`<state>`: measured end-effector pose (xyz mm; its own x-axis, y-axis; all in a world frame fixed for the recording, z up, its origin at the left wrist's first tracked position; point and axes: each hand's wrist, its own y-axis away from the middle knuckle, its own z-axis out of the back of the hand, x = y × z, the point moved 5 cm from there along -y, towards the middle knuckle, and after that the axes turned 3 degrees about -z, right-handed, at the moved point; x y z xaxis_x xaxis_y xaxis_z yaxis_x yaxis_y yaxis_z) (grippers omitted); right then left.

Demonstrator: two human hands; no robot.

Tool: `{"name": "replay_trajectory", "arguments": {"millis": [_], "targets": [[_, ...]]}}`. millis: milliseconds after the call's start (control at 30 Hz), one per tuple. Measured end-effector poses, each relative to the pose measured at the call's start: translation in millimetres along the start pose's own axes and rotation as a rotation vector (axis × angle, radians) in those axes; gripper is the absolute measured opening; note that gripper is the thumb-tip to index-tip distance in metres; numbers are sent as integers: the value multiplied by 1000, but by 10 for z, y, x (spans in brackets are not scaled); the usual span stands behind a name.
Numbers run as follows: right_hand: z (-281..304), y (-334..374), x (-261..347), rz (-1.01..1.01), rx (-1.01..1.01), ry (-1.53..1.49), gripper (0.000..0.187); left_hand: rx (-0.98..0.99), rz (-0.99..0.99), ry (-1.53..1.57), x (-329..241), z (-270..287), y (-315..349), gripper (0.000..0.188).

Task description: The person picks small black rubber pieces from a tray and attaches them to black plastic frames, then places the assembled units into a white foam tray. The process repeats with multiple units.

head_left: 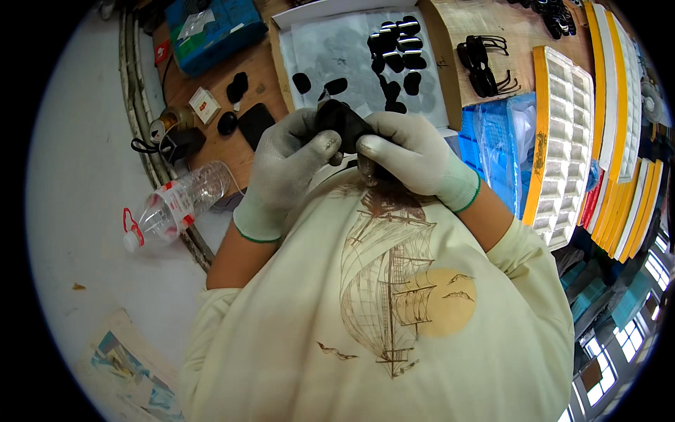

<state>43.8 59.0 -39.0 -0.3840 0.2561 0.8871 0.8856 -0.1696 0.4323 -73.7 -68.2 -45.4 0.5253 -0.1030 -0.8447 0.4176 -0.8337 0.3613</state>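
Both my hands wear pale knit gloves with green cuffs and meet in front of my chest. My left hand (292, 155) pinches the left side of a black piece (340, 125) between thumb and fingers. On its other side, my right hand (411, 151) grips the same piece. Whether it is a dark lens or a folded black cloth I cannot make out, as the fingers cover part of it. Just beyond lies a shallow cardboard box (453, 77) lined with white sheet. Dark lenses (394, 62) lie in it, several clustered at the right, with a single lens (301, 83) at the left.
Black sunglasses (485, 67) lie right of the box. Beside them are a blue basket (492, 141) and a white compartment tray (566, 141), with stacked trays (626, 204) farther right. At left are a plastic bottle (176, 207), a can (162, 128) and a blue box (218, 35).
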Motion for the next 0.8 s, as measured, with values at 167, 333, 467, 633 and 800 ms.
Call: {"name": "replay_trajectory", "arguments": {"millis": [167, 333, 467, 633, 800], "targets": [[12, 16, 47, 183, 4, 217, 24, 28, -33, -24, -71, -7, 24, 32], [-35, 48, 134, 30, 57, 125, 24, 113, -24, 105, -58, -7, 44, 33], [-92, 50, 72, 7, 81, 124, 25, 122, 2, 183, 61, 50, 104, 31], [-69, 16, 88, 90, -4, 328, 26, -46, -23, 157, 122, 77, 145, 24], [-89, 31, 150, 127, -32, 450, 24, -107, -85, 132, 151, 65, 148, 24]]}}
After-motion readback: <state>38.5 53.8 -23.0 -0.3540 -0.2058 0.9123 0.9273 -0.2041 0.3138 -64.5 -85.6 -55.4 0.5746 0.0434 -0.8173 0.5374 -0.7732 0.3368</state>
